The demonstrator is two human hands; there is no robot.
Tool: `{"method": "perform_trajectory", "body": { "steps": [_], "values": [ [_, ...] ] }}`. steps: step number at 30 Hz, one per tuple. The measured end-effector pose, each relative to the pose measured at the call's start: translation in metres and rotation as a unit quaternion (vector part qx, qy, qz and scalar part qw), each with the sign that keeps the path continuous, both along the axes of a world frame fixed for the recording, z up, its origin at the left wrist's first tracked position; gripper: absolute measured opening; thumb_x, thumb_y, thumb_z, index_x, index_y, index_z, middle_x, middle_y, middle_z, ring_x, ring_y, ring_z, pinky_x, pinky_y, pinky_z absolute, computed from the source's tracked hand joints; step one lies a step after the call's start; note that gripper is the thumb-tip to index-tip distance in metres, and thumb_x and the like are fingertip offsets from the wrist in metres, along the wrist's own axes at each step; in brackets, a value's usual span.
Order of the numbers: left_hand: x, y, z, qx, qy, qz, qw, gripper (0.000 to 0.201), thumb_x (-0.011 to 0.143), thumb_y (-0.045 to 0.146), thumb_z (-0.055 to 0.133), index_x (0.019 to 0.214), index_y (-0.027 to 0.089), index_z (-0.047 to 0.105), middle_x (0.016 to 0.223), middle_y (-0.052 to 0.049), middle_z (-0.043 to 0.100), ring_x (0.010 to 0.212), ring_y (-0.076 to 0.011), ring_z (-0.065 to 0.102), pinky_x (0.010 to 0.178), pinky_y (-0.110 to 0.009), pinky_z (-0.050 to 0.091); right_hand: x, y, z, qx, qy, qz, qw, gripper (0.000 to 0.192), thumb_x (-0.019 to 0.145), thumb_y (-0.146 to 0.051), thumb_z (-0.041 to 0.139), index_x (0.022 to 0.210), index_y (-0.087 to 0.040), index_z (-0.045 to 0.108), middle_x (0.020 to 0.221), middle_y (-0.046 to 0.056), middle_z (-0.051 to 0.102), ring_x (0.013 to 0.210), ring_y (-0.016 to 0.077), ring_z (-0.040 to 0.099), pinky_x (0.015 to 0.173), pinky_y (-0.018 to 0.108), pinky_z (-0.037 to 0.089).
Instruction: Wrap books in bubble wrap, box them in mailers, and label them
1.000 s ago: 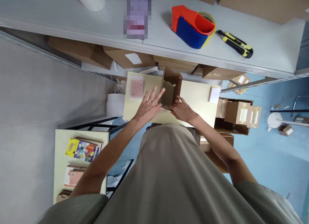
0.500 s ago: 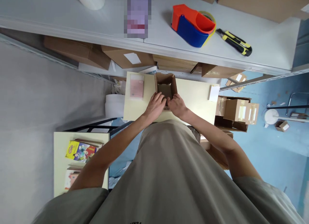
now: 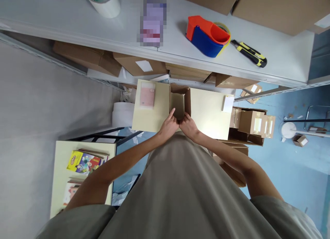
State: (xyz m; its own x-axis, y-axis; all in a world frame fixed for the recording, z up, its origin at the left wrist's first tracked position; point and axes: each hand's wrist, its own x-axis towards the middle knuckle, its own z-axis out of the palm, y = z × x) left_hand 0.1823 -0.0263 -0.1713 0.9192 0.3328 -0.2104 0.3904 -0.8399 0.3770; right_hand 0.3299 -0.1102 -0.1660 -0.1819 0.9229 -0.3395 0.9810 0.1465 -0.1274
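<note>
A small cardboard box (image 3: 188, 100) with an open top stands on the pale yellow table (image 3: 206, 111) close to my body. At its near side, my left hand (image 3: 168, 126) has its fingers curled over the wall, with the index finger stretched along the inside. Right beside it, my right hand (image 3: 189, 127) grips the near right corner, fingers bent over the edge. Both hands nearly touch each other. A pink booklet (image 3: 147, 96) lies left of the box, and a small white box (image 3: 228, 104) sits at the table's right end.
Above the table, a grey shelf (image 3: 175, 29) carries a red and blue tape dispenser (image 3: 207, 36), a yellow and black utility knife (image 3: 250, 54) and a tape roll (image 3: 108, 7). Cartons (image 3: 251, 122) stand at the right. Books (image 3: 85, 162) lie on a side table at the left.
Both hands have moved toward my body, to the near edge of the box. My left index finger is now stretched out. The near flap no longer shows its barcode.
</note>
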Motion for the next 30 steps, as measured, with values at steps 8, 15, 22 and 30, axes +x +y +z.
{"method": "perform_trajectory", "body": {
  "steps": [8, 15, 22, 30],
  "values": [
    [-0.001, 0.004, -0.003, 0.026, 0.012, -0.052, 0.998, 0.054, 0.092, -0.007, 0.051, 0.100, 0.028, 0.091, 0.073, -0.003, 0.076, 0.096, -0.0260, 0.082, 0.151, -0.054, 0.026, -0.007, -0.004, 0.004, -0.037, -0.026, 0.049, 0.998, 0.033, 0.101, -0.002, 0.067, 0.118, -0.015, 0.092, 0.112, 0.015, 0.092, 0.107, 0.0256, 0.087, 0.139, 0.045, 0.042],
    [-0.008, 0.025, 0.002, 0.024, -0.015, -0.097, 0.995, 0.048, 0.088, -0.005, 0.061, 0.097, 0.031, 0.092, 0.078, -0.004, 0.082, 0.117, -0.0284, 0.079, 0.149, -0.057, 0.030, -0.012, 0.003, 0.018, -0.037, -0.005, 0.049, 0.998, 0.030, 0.106, -0.006, 0.062, 0.114, -0.014, 0.090, 0.102, 0.013, 0.091, 0.100, 0.0251, 0.086, 0.139, 0.046, 0.042],
    [-0.035, 0.037, 0.008, -0.011, -0.022, -0.086, 0.996, 0.064, 0.089, -0.004, 0.059, 0.138, 0.028, 0.088, 0.135, -0.010, 0.087, 0.151, -0.0292, 0.070, 0.148, -0.054, 0.036, 0.095, 0.063, 0.023, 0.068, -0.031, 0.064, 0.995, 0.038, 0.106, -0.003, 0.054, 0.116, -0.015, 0.088, 0.118, 0.016, 0.088, 0.135, 0.0315, 0.074, 0.140, 0.055, 0.041],
    [-0.031, 0.081, 0.020, -0.036, -0.058, 0.043, 0.997, 0.054, 0.096, -0.002, 0.047, 0.127, 0.018, 0.086, 0.151, -0.017, 0.077, 0.158, -0.0327, 0.062, 0.146, -0.060, 0.032, 0.114, -0.012, 0.035, 0.005, 0.057, 0.029, 0.998, 0.050, 0.108, -0.051, 0.079, 0.140, -0.014, 0.081, 0.148, 0.022, 0.079, 0.147, 0.0402, 0.067, 0.133, 0.061, 0.043]
  ]
}}
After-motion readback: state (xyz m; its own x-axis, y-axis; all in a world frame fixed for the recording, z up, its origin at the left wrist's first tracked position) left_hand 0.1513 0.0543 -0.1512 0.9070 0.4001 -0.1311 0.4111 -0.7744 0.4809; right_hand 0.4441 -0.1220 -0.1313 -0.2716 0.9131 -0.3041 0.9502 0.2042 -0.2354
